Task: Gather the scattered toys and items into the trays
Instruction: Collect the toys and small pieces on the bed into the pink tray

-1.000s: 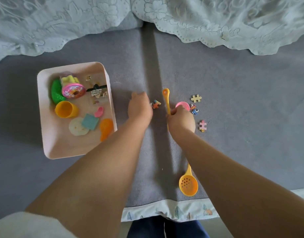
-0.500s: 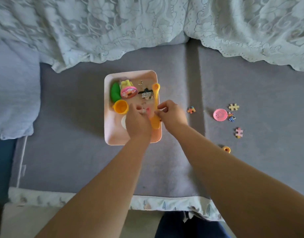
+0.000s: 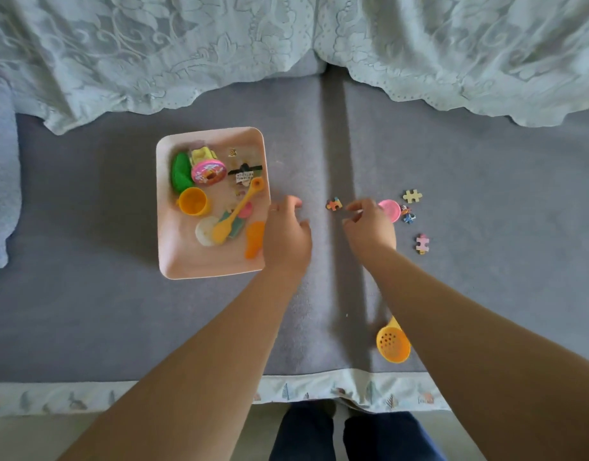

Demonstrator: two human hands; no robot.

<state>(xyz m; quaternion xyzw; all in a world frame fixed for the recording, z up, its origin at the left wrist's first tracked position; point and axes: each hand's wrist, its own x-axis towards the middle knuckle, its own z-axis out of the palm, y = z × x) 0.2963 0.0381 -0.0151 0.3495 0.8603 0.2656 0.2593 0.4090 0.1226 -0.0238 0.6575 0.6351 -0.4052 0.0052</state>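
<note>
While one pink tray [image 3: 173, 261] lies on the grey bed [image 3: 87, 311] holding an orange spatula [image 3: 238, 212], an orange cup [image 3: 192, 201] and a green toy [image 3: 180, 173], four puzzle pieces stay scattered: one multicoloured piece [image 3: 333, 204], one cream piece [image 3: 412, 196], one blue piece [image 3: 408, 216], one pink piece [image 3: 422, 243]. One pink disc [image 3: 391, 209] and one orange strainer [image 3: 393, 344] lie outside too. The left hand [image 3: 286, 236] hovers loosely spread beside the tray; the right hand [image 3: 369, 224], fingers relaxed and empty, reaches near the multicoloured piece.

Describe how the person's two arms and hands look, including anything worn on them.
Both forearms are bare up to the frame's bottom edge; no sleeve, watch or bracelet shows. The left hand seems to carry a thin, pale ring on one finger, though it is too small to be sure. The right hand shows no ring or glove. Dark blue trousers show below, between the arms.
</note>
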